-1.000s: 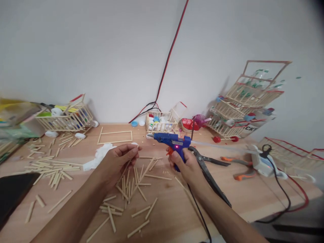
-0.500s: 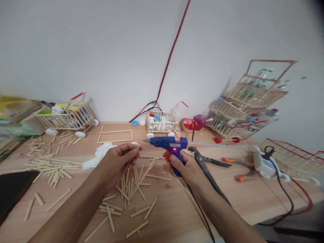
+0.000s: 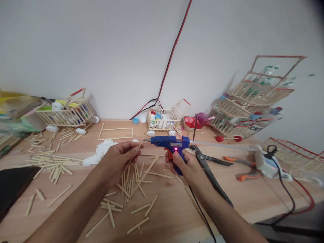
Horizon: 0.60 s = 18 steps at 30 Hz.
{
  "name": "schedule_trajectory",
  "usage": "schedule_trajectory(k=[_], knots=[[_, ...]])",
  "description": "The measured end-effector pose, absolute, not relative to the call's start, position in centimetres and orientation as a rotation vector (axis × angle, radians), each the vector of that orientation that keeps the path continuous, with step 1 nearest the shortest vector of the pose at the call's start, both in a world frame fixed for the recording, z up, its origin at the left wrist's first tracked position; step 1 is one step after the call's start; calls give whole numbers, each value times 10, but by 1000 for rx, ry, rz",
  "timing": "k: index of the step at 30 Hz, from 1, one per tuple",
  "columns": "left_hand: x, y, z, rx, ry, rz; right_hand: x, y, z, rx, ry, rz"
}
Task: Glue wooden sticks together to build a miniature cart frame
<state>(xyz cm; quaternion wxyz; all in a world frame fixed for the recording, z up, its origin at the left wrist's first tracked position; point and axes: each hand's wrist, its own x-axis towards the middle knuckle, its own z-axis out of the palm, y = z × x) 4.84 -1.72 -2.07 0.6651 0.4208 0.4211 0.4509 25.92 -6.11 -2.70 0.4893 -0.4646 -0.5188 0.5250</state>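
My right hand (image 3: pixel 181 162) is wrapped round a blue hot glue gun (image 3: pixel 164 141), with fingers at its orange trigger and a red light glowing on its side. A clear glue stick (image 3: pixel 210 144) runs out of its back. The nozzle points left, close to my left hand (image 3: pixel 128 155). Between the thumb and fingers of that hand is a thin wooden stick (image 3: pixel 140 144), its tip just past the fingertips and mostly hidden by them. Below, several loose wooden sticks (image 3: pixel 131 182) lie scattered on the wooden table (image 3: pixel 172 209).
Small stick carts stand at the back: one left (image 3: pixel 68 113), one in the middle (image 3: pixel 163 121), with stacked carts (image 3: pixel 243 108) at right. Black snips (image 3: pixel 210 175), orange-handled pliers (image 3: pixel 245 165) and a white power strip (image 3: pixel 268 165) lie right. White tissue (image 3: pixel 100 152) and a stick frame (image 3: pixel 116 133) sit left.
The view has shifted slightly. The glue trigger looks more pulled in under my right fingers, and the nozzle stays close to the stick in my left hand.
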Motion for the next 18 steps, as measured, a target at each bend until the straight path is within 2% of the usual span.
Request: schedule_trajectory(k=[18], knots=[[49,-17,-20,939,949,1062,260,-65,-27,-1194,-1333,1225]])
